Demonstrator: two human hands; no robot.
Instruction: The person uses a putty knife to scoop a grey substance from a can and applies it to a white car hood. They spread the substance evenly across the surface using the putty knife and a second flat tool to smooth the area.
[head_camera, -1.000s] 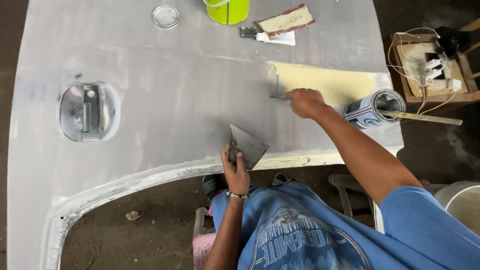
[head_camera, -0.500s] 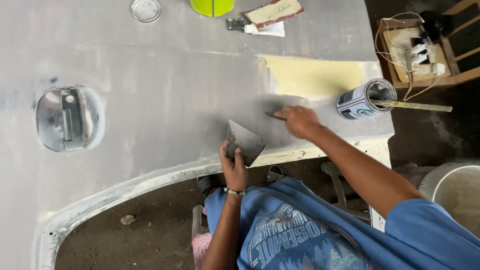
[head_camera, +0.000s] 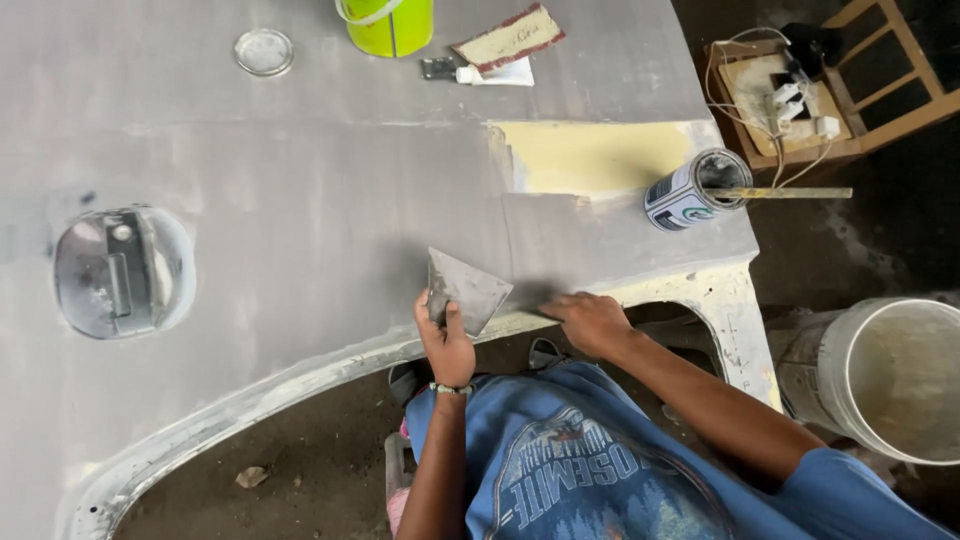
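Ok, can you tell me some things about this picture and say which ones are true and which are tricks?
1. The left hand holds a flat metal spreader. True.
2. The right hand is inside the white bucket. False: it rests on the grey panel, near its lower edge.
3. A stick lies across the open can. True.
4. The green tub sits on the floor. False: it stands on the panel, at the top edge of the view.
5. A pale yellow patch lies next to the can. True.
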